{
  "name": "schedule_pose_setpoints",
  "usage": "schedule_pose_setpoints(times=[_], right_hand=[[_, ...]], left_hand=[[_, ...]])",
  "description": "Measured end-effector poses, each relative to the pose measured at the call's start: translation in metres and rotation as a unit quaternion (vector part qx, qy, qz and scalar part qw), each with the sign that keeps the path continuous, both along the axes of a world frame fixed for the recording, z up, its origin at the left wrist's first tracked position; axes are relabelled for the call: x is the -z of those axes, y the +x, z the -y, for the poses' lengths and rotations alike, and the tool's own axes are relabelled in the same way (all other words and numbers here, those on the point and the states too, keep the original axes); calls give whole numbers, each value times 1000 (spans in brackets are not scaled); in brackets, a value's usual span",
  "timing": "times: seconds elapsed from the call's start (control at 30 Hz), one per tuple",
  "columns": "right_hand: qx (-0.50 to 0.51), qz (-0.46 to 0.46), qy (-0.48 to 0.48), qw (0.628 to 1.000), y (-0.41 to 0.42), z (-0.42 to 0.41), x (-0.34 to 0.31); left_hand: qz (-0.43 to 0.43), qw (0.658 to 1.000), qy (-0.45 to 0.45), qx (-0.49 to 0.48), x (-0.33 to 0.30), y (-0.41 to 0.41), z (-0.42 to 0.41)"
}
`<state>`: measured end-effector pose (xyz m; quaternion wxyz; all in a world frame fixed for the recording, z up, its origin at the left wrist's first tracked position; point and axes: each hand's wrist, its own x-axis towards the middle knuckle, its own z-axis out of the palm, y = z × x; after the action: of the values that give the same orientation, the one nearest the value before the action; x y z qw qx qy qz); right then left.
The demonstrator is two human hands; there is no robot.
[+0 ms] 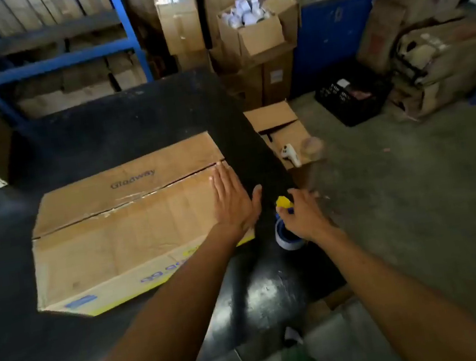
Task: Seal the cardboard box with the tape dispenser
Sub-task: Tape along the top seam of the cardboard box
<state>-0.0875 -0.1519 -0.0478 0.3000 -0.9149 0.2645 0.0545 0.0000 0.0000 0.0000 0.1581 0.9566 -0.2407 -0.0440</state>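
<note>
Two bare forearms come in from 6 o'clock, nearest the lens. Right hand (304,217) sits over the tape dispenser (287,228) at the desk's right edge; fingers curl down around the yellow-and-blue grip, apparently closed on it, tho the palm hides the contact. Blue tape roll shows just below the knuckles. Left hand (235,202) lies flat, fingers spread and pressed on the top of the cardboard box (121,227), at its right end.

Key relation: the box lies at 9 o'clock from the dispenser, just beside it. Its long axis runs approx 8-to-2 o'clock, and the centre seam (129,200) btwn the two flaps runs the same way, ending just past the left fingertips. Seam looks untaped, w/ torn old residue. Right hand is the one w/ the tool; left is nearer the seam end. My read: next move is to lift the dispenser up and left onto that seam end.

Surface: black desk (101,132), matte, glossy patch near 6 o'clock. Beyond, at 1 o'clock, an open carton on the floor holds a second white dispenser (289,154). Further: grey concrete floor, black crate (351,100), blue shelving (40,64) at 11 o'clock, stacked cartons across 12–2.
</note>
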Motion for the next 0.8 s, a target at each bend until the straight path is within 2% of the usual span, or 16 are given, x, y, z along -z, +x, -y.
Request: schedule_pose_setpoints(times=[0.1, 0.2, 0.33, 0.47, 0.53, 0.6, 0.63, 0.73, 0.8], right_hand=[[3, -29, -10, 1000, -2, 12, 19], [-19, -66, -4, 998, -3, 18, 40], [2, -112, 26, 993, 2, 25, 52], [41, -95, 106, 989, 9, 32, 54], [109, -66, 255, 958, 13, 34, 48], [182, -51, 432, 882, 16, 33, 33], [196, -45, 485, 851, 17, 35, 26], [178, 19, 570, 802, 28, 38, -2], [135, 91, 565, 809, 37, 35, -27]], left_hand=[[-9, 999, 24, -38, 17, 3, 7], [1, 998, 49, -49, 27, 1, 8], [18, 996, 69, -51, 26, 2, 11], [27, 993, 103, -48, 30, 2, 10], [21, 993, 108, -40, 30, 3, 9], [3, 995, 90, -31, 27, 5, 7], [-16, 997, 69, -29, 25, 7, 6], [-98, 993, -41, -45, 10, 9, 3], [-169, 966, -180, -76, -2, 10, -1]])
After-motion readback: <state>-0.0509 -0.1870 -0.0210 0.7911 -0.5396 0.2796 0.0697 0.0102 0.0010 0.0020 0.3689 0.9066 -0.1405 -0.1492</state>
